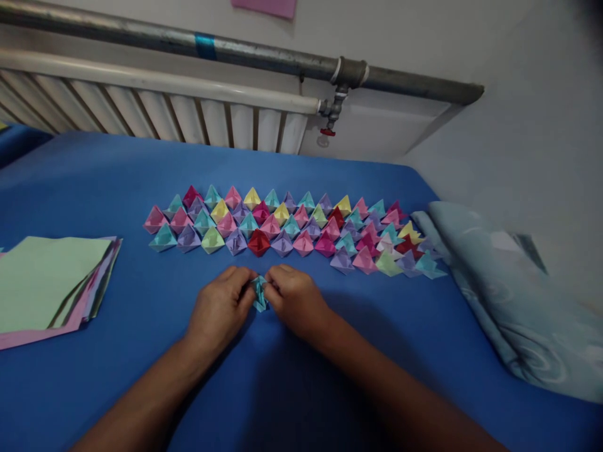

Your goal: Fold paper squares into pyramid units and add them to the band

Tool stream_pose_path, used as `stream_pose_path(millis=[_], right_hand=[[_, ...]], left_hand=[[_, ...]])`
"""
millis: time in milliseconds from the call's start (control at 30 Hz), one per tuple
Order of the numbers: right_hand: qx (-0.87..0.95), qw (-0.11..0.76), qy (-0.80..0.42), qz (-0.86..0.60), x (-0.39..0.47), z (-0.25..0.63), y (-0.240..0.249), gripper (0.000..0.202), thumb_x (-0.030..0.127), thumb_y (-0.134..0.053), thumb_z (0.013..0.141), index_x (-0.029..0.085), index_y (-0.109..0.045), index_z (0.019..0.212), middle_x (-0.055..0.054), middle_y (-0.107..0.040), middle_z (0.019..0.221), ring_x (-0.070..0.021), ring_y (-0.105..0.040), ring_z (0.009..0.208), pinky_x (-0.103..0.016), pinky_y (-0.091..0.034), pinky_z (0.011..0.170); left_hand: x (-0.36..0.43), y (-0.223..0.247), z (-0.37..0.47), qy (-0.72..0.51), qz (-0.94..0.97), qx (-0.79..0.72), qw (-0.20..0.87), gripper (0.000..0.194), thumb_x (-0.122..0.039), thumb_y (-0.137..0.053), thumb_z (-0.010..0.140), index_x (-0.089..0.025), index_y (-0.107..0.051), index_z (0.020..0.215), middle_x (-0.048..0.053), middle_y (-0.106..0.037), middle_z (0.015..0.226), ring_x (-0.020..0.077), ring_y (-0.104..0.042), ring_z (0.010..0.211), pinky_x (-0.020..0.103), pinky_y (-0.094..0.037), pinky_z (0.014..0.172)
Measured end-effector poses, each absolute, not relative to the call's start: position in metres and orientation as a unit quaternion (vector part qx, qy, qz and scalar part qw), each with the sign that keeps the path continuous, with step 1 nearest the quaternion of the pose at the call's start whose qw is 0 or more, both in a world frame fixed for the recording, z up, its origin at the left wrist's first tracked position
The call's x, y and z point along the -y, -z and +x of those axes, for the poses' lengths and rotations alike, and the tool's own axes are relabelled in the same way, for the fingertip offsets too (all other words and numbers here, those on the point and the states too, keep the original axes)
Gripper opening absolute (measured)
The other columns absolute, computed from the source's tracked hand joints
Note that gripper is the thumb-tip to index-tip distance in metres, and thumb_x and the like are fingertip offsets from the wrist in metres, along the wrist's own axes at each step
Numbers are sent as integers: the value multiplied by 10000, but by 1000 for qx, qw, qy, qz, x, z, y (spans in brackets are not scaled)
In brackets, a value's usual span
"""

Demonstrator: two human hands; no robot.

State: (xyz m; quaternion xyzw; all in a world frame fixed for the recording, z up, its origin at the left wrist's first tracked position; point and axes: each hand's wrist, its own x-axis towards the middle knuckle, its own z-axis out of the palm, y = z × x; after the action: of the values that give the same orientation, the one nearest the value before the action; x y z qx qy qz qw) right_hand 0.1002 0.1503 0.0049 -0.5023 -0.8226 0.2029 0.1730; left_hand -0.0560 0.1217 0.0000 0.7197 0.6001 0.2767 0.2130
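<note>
Hands pinched together on teal paper piece [259,292], left hand [221,307] and right hand [294,300] both gripping, just below folded paper rows [287,227]. Mid-fold, judged; next crease probably needing firm, aligned pressing. Paper stack [51,282] far left of rows.

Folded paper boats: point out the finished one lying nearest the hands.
The dark red boat, mid front row, just beyond the left hand and right hand. It is the only deep red one there; its neighbours are purple. The hands pinch a teal piece.
</note>
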Motion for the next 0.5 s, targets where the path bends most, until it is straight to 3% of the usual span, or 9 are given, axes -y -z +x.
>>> stream_pose_path(millis=[267,500], right_hand=[[814,197,-214,-503,-153,99,-6,156,104,-574,815,177,-540,681,19,-522,639,-122,-483,618,-235,-319,600],[823,154,-189,-513,-153,97,-9,146,114,-559,833,172,-563,699,-6,-565,683,-138,-492,633,-259,-315,605]], left_hand=[[-124,-1,-55,-257,716,-619,198,133,-247,-473,849,-209,-600,861,8,-624,776,167,-582,694,276,-414,634],[-125,-1,-55,-254,720,-615,197,146,-238,-467,837,-207,-580,752,3,-596,724,162,-568,665,275,-397,609]])
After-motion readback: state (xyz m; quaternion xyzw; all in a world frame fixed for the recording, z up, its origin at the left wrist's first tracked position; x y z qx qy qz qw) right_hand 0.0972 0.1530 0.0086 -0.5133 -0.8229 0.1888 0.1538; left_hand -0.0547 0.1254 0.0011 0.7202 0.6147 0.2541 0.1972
